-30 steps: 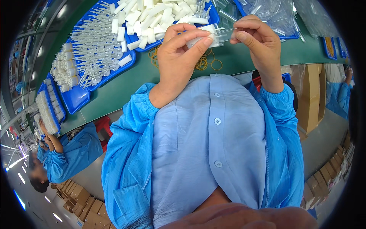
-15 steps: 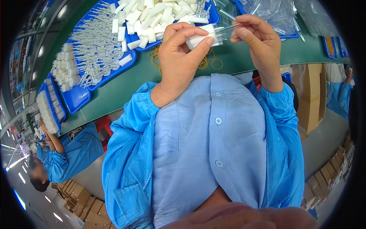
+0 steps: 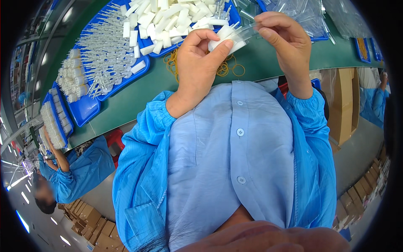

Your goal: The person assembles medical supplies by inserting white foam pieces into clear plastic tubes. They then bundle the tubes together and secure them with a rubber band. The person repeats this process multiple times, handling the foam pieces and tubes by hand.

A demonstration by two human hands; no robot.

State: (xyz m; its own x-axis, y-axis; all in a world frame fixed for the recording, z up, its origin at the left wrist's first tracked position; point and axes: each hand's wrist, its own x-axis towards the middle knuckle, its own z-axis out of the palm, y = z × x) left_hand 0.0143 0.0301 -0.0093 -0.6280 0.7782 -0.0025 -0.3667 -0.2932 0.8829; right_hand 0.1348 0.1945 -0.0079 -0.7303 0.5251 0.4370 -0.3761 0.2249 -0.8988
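Note:
My left hand (image 3: 197, 63) is closed around several small white blocks (image 3: 238, 46), pinched between thumb and fingers above the bench's near edge. From the blocks, thin clear plastic pieces (image 3: 247, 32) reach toward my right hand (image 3: 289, 48). The thumb and fingertips of that hand are pinched together on the far ends of these clear pieces. Whether they are tubes or strips is not plain. Just behind my left hand, a blue tray (image 3: 236, 19) is heaped with loose white blocks (image 3: 168, 21). Yellow rubber bands (image 3: 238, 70) lie on the green bench beneath my hands.
At left, a blue tray (image 3: 145, 69) holds many slender clear-and-white pieces (image 3: 105, 50). White bundles (image 3: 73, 77) stand beside it. Clear plastic tubes (image 3: 294, 10) fill a tray at back right. A co-worker in blue (image 3: 88, 168) sits left; a cardboard box (image 3: 342, 105) stands right.
My right hand has shifted slightly and its fingers have closed in nearer the clear pieces. The white blocks in my left hand have tilted and fanned apart a little.

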